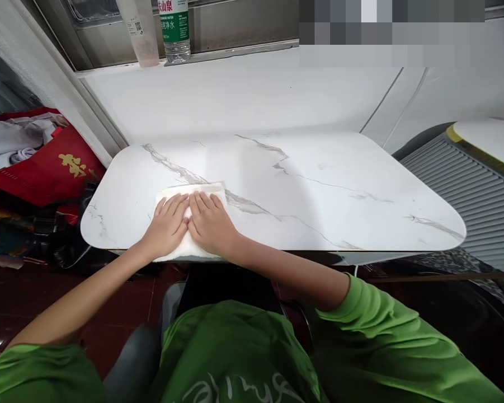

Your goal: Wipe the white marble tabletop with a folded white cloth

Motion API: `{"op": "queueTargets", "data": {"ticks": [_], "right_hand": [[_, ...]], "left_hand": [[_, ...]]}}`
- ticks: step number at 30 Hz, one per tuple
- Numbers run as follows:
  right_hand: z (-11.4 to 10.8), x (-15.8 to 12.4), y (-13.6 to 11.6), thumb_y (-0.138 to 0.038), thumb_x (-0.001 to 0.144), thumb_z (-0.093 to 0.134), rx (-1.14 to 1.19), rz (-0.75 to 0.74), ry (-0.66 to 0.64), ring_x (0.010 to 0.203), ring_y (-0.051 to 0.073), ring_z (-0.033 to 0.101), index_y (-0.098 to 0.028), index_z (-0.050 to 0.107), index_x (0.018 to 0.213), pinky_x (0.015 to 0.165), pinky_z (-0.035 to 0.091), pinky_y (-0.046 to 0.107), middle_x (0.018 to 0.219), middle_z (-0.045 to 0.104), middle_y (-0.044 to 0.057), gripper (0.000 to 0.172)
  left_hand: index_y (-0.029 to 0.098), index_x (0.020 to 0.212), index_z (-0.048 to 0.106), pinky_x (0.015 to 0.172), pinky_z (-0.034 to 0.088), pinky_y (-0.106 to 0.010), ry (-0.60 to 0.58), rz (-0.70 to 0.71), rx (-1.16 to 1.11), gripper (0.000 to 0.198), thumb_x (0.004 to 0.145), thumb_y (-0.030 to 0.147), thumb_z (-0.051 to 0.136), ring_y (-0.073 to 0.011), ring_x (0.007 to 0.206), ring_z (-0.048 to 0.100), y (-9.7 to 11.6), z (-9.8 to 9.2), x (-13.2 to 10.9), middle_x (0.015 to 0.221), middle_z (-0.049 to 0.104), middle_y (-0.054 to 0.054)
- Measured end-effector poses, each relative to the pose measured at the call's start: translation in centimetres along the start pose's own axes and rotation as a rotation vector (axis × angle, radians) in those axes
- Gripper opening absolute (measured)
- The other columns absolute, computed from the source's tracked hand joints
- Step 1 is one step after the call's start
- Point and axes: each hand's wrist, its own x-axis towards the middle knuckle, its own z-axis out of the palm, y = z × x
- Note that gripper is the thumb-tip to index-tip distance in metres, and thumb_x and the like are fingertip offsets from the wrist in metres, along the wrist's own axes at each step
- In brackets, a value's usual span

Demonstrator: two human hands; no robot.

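A white cloth or paper towel (193, 245) lies flat near the front left of the white marble-patterned table (339, 196); its exact material I cannot tell. My left hand (166, 224) rests flat on its left half, fingers stretched forward. Close beside it, my right hand (210, 221) is pressed flat on the right half, with the two thumbs nearly touching. Neither hand is wrapped around anything. The near edge of the white piece reaches to the table's front edge, and its middle is partly covered by my hands.
On the ledge behind the table stand a clear plastic cup (140, 36) and a water bottle (176, 33) with a green label. A red bag (62, 168) holding pale cloth sits at the left. To the right is a grey ribbed cabinet (461, 190).
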Motion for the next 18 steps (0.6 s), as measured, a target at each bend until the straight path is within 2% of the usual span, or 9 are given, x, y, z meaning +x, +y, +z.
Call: {"op": "queueTargets", "data": {"ticks": [4, 9, 18], "right_hand": [[0.1, 0.4, 0.8, -0.027, 0.096, 0.032, 0.044, -0.064, -0.012, 0.143, 0.033, 0.038, 0.007, 0.041, 0.145, 0.119, 0.028, 0.048, 0.151, 0.041, 0.025, 0.061], [1.0, 2.1, 2.0, -0.027, 0.096, 0.032, 0.102, -0.063, 0.035, 0.145, 0.030, 0.035, 0.003, 0.041, 0.146, 0.121, 0.025, 0.049, 0.154, 0.039, 0.022, 0.060], [2.7, 9.5, 4.9, -0.023, 0.095, 0.031, 0.097, -0.077, 0.079, 0.142, 0.029, 0.039, 0.004, 0.044, 0.143, 0.119, 0.024, 0.045, 0.151, 0.044, 0.022, 0.056]], "left_hand": [[0.017, 0.141, 0.040, 0.123, 0.018, -0.049, 0.004, -0.014, -0.028, 0.048, 0.096, 0.028, 0.027, -0.0241, 0.145, 0.032, 0.1, -0.3, 0.0, 0.152, 0.044, -0.012], [0.022, 0.136, 0.044, 0.123, 0.020, -0.050, 0.026, -0.019, -0.058, 0.044, 0.094, 0.027, 0.030, -0.0229, 0.142, 0.037, -0.9, -0.4, 1.5, 0.149, 0.047, -0.009], [0.022, 0.131, 0.047, 0.119, 0.026, -0.046, 0.105, -0.044, -0.041, 0.043, 0.090, 0.024, 0.033, -0.0230, 0.137, 0.043, -5.5, -0.3, 7.5, 0.144, 0.052, -0.009]]}}
